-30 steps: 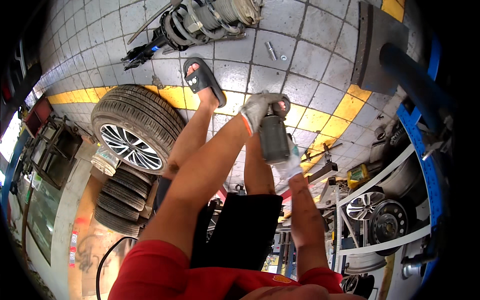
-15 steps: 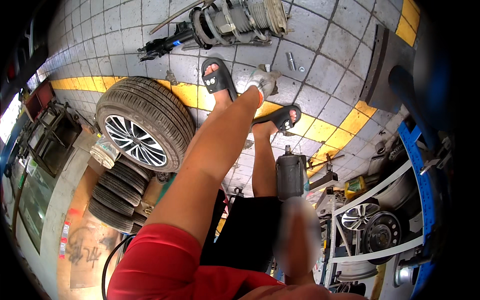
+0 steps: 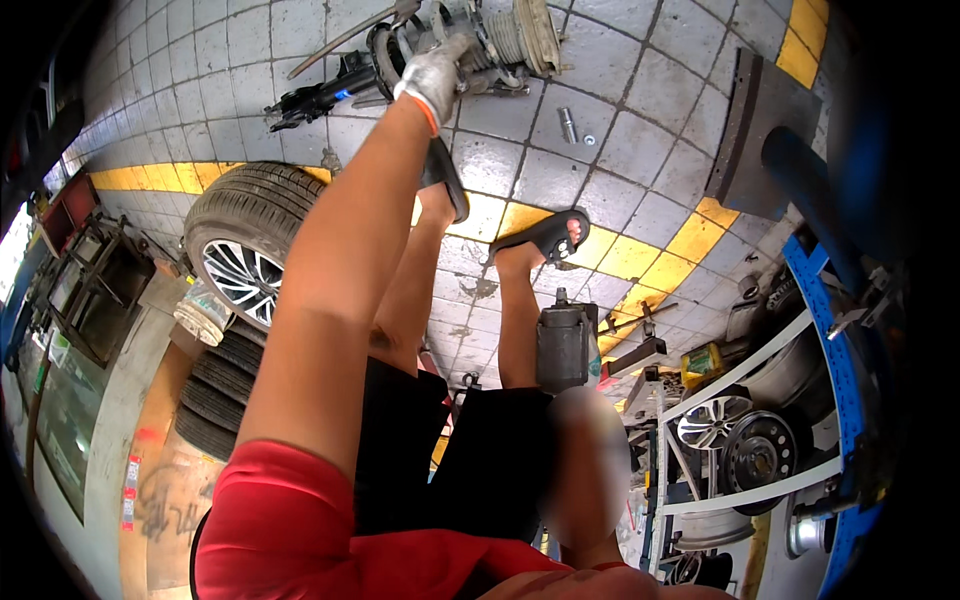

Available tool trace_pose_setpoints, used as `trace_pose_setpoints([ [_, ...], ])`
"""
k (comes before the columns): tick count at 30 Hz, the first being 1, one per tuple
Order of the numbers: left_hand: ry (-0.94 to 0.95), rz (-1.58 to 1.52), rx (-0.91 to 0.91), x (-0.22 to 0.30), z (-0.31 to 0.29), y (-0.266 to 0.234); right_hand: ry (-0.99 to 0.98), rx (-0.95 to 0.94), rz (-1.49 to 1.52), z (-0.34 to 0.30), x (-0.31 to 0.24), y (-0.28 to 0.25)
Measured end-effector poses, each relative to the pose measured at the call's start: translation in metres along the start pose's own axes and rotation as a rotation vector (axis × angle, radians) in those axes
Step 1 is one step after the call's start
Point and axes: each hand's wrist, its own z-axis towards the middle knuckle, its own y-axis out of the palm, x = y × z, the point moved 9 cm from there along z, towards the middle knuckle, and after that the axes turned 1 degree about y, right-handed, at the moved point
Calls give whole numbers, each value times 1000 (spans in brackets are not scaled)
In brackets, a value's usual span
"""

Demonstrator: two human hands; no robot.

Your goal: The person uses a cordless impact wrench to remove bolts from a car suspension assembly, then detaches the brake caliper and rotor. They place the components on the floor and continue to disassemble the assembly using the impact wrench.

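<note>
My left hand [image 3: 432, 82], in a white glove with an orange cuff, reaches far forward to the strut assembly [image 3: 520, 42] lying on the tiles. Its closed fingers are at the coil spring, and what they hold is hidden. Low on my right, a dark grey impact wrench [image 3: 563, 350] is held up in front of my leg, its drive end pointing away from me. My right hand [image 3: 592, 425] is behind it and blurred, closed at the tool's back end. A metal socket [image 3: 568, 125] and a small nut or washer [image 3: 590, 140] lie on the floor right of the strut.
An alloy wheel with tyre [image 3: 240, 250] stands on the left, near stacked tyres [image 3: 225, 390] and a white bucket [image 3: 205, 312]. A rack on the right holds rims [image 3: 757, 455]. A blue post with a dark base plate [image 3: 765, 140] rises at the far right. My sandalled feet stand between.
My left hand has moved forward and left, from the floor near the socket to the strut's spring. A small metal piece at its fingertips no longer shows. The impact wrench stays low on my right.
</note>
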Motion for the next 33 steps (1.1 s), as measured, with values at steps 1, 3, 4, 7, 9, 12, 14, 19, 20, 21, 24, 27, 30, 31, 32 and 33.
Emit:
trace_pose_setpoints([
  [1, -37, -88, -124, -8, 22, -13, -15, -6, -9, -4, -5, -2],
  [3, -89, -54, -38, -14, 16, 1, 17, -28, -16, -24, 13, -3],
  [4, -106, -37, 4, -9, 17, 5, 34, -41, -21, -39, 22, -3],
  [7, -49, -254, 98, -19, 18, -19, 63, -123, -22, -107, 38, -12],
  [9, -55, -280, 154, -20, 0, -41, 124, -221, -23, -172, 51, -21],
  [12, -146, -383, 156, 17, -63, -55, 251, -372, -40, -290, 73, -44],
  [14, -91, -508, 178, 66, -113, -67, 304, -456, -87, -364, 79, -73],
  [19, -112, -452, 326, 143, -210, -156, 342, -624, -149, -492, 86, -147],
  [20, -136, -452, 322, 152, -230, -168, 306, -651, -179, -507, 102, -163],
  [21, -169, -566, 287, 176, -255, -160, 269, -656, -208, -508, 111, -188],
  [24, -202, -727, 74, 314, -305, -124, 279, -521, -107, -430, 11, -217],
  [27, -150, -865, 170, 368, -326, -150, 236, -440, -80, -300, -139, -336],
  [30, -149, -948, 343, 413, -276, -167, 242, -304, 8, -229, -261, -464],
  [31, -136, -987, 416, 432, -265, -176, 217, -279, 29, -204, -303, -508],
  [32, -110, -1039, 498, 457, -260, -195, 179, -263, 52, -175, -350, -546],
  [33, -134, -1054, 487, 487, -224, -185, 212, -195, 88, -165, -382, -600],
])
